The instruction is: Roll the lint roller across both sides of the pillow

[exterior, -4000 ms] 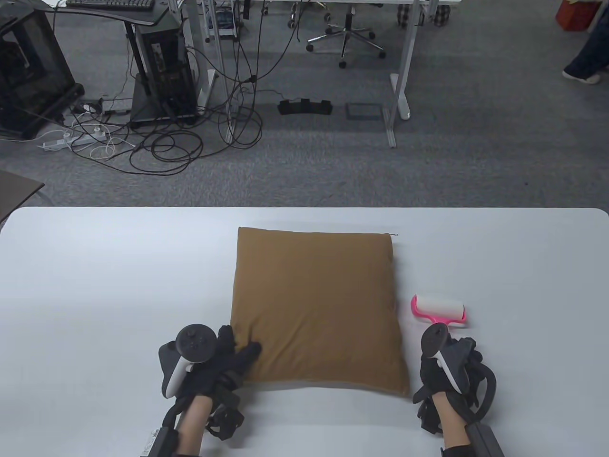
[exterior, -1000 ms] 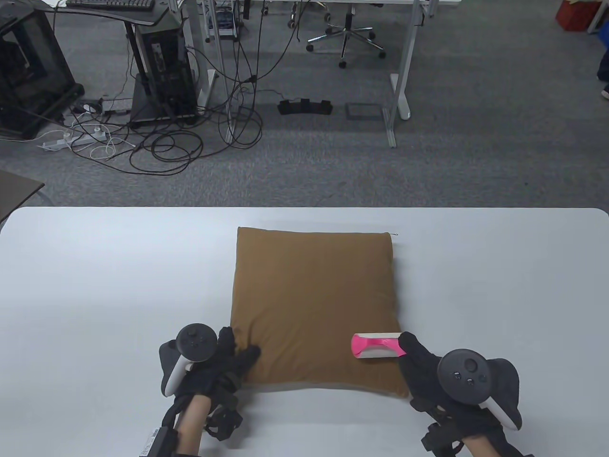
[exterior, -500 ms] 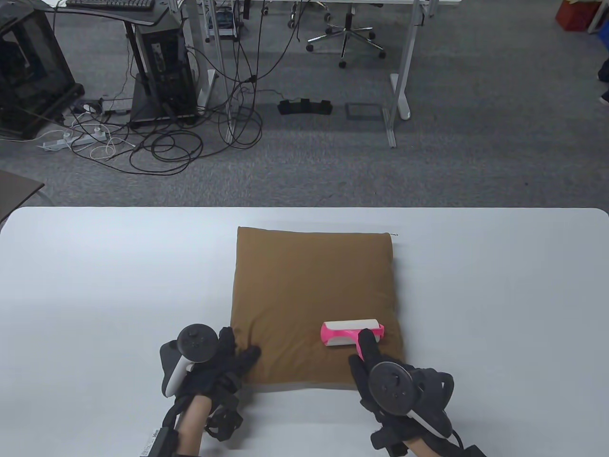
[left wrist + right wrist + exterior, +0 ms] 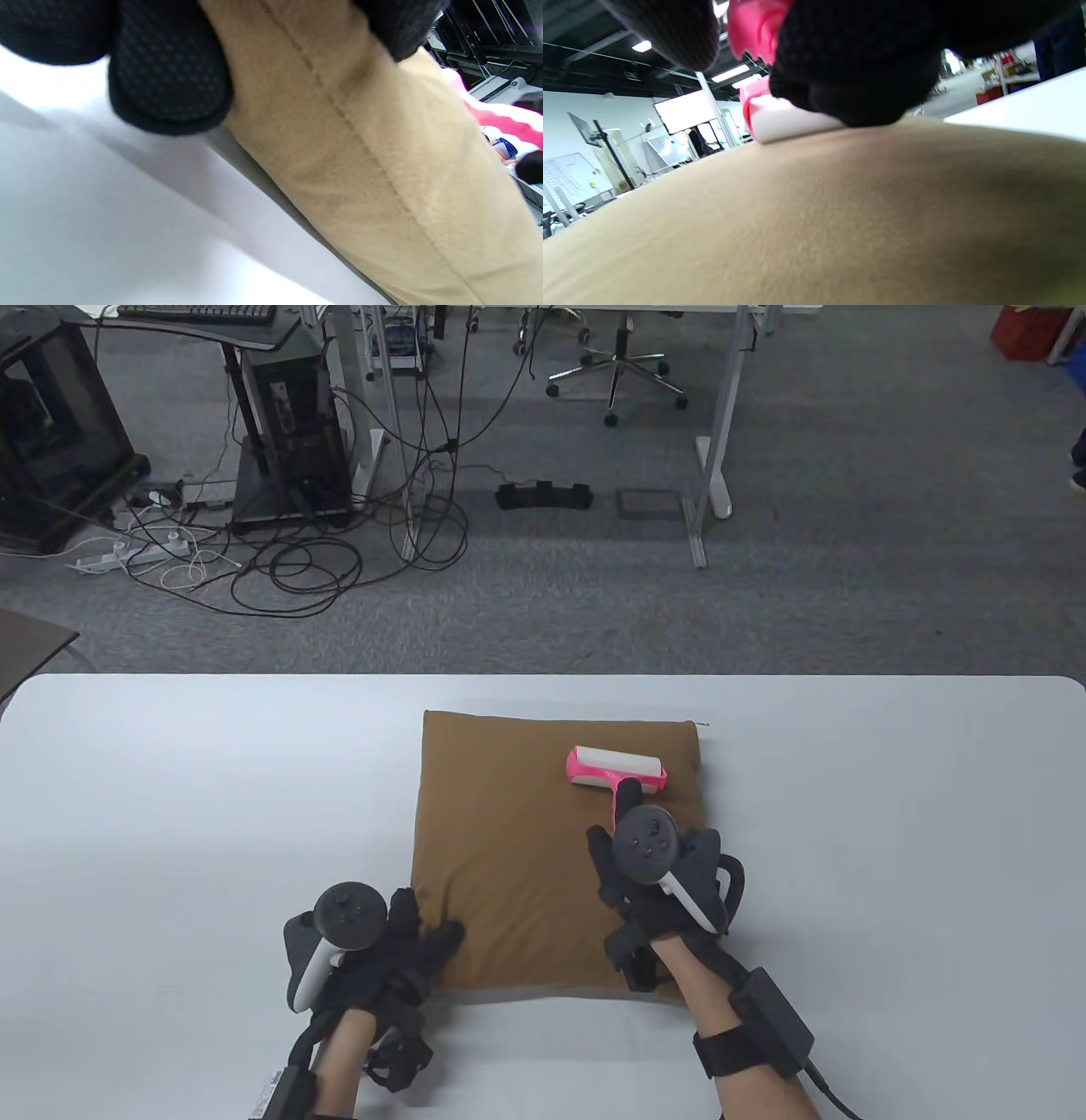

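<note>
A brown square pillow (image 4: 526,848) lies flat in the middle of the white table (image 4: 170,814). My right hand (image 4: 649,857) grips the pink handle of the lint roller (image 4: 615,768), whose white roll lies on the pillow's far right part. In the right wrist view the roll (image 4: 785,116) rests on the tan fabric (image 4: 840,220). My left hand (image 4: 390,942) presses on the pillow's near left corner; in the left wrist view its fingers (image 4: 169,76) rest on the pillow's seamed edge (image 4: 382,169).
The table's far edge (image 4: 543,676) drops to a grey carpeted floor with cables, desk legs and an office chair. Bare table lies left and right of the pillow.
My right hand took the roller from the table right of the pillow, set it on the pillow's near right part, then rolled it away from me to the far right part. The left hand stayed put.
</note>
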Motion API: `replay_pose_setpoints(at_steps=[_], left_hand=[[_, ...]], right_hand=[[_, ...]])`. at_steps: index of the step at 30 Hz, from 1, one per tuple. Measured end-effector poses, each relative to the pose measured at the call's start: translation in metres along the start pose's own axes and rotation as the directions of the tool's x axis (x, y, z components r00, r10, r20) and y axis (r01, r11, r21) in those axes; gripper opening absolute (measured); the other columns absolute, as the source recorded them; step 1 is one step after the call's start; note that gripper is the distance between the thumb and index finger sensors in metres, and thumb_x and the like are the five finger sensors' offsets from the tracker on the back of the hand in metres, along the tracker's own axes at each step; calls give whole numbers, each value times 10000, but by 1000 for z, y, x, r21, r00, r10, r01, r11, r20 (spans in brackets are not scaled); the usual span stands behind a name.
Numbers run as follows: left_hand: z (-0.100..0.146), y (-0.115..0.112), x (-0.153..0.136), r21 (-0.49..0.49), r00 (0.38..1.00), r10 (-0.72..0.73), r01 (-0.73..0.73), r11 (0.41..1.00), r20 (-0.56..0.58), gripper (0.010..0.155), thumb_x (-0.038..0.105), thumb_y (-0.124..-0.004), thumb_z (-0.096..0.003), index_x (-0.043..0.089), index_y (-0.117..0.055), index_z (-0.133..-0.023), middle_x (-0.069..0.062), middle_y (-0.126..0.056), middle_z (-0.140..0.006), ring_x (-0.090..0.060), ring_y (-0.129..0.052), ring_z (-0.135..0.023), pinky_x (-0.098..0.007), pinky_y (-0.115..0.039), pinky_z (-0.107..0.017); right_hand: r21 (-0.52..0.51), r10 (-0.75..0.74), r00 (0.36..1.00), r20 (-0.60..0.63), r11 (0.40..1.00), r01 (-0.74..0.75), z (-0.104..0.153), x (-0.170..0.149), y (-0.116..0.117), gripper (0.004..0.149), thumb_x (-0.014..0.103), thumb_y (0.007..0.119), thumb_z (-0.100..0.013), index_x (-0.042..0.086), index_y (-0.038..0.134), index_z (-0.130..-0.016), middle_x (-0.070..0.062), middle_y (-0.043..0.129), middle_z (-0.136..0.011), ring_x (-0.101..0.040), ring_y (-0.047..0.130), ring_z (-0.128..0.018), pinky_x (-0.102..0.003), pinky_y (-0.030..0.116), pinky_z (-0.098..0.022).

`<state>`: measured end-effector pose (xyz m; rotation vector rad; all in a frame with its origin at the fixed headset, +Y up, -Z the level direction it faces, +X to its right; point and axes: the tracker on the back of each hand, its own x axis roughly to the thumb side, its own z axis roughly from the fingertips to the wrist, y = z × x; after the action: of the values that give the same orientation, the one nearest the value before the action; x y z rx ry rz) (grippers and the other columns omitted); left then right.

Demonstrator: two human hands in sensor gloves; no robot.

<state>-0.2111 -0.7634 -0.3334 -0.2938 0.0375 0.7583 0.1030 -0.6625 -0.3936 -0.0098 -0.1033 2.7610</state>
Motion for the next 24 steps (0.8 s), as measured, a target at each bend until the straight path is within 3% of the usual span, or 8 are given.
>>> replay_pose_setpoints(at_steps=[5,10,18,24], left_hand=[[0,0,0,-5,1000,-1,1,1000,-4,934,611,-716,-462,6,-342,-1066,-240,-840,-818,-248,-1029,-279,-493,-839,-296],[-1,1,0,-9,1000,4,-4,1000,-5,934,611,-717,-462,7,-340,-1067,-243,-838,-820,-253,-1029,-286,-497,-837,-300],[-2,2,0,-18,1000,-4,4,1000,-4,934,615,-714,-462,8,-341,-1066,-241,-838,-823,-256,-1031,-293,-499,-836,-305],[-2,2,1,-16,1000,-14,14,1000,-4,935,614,-713,-463,5,-340,-1067,-246,-838,-826,-263,-1033,-300,-503,-836,-308]], right_hand=[[46,-43,997,-62,998,46,-26,-2,13,662,465,603,-620,210,269,-1131,-163,885,-785,-189,960,-220,-408,827,-160],[38,-56,996,-73,998,59,-34,-3,16,701,476,635,-607,186,261,-1125,-154,894,-766,-193,955,-211,-413,824,-156],[-43,65,996,54,997,-63,7,-6,-3,669,455,677,-597,114,418,-1110,-90,971,-515,-197,977,-205,-420,837,-162],[-45,57,989,138,998,-51,50,-11,-24,620,447,692,-598,86,538,-1079,-63,984,-398,-186,987,-168,-417,846,-143]])
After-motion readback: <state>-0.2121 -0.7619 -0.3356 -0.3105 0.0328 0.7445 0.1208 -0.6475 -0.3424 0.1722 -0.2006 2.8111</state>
